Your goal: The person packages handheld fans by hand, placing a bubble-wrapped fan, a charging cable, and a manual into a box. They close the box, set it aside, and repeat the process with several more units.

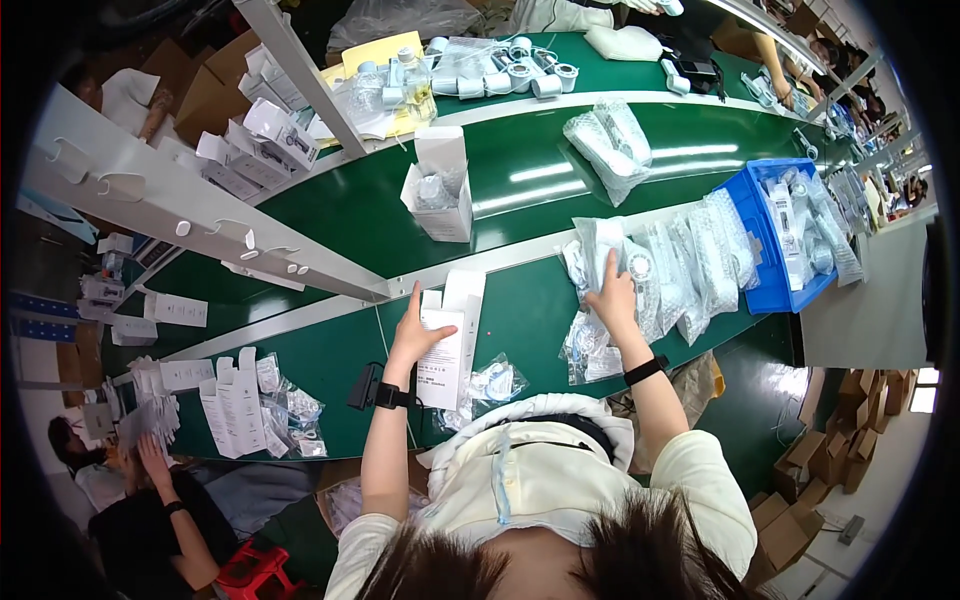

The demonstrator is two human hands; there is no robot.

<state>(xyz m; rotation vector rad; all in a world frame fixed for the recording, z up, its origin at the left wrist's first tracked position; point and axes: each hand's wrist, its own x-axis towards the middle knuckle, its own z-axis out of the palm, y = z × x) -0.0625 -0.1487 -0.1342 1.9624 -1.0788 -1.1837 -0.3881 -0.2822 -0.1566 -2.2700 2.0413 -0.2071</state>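
My left hand (pixel 412 338) is at the left side of a tall white carton (pixel 448 365) with raised flaps. Its thumb lies across the carton's face and its index finger points away from me; the other fingers are hidden. On the right, my right hand (pixel 615 298) rests over the near end of a row of bubble-wrapped devices (pixel 672 275), thumb and index finger spread and touching a clear wrapped pack (pixel 600 238). Small bagged cables and parts (pixel 492 384) lie beside the carton. More bagged parts (pixel 590 348) are just below my right hand.
A blue bin (pixel 765 240) of wrapped devices stands at the right end. Beyond the white rail, an open carton (pixel 437 215) and a bubble-wrapped pack (pixel 612 150) sit on the green belt. A metal post (pixel 250 215) crosses at left. Another person works at lower left.
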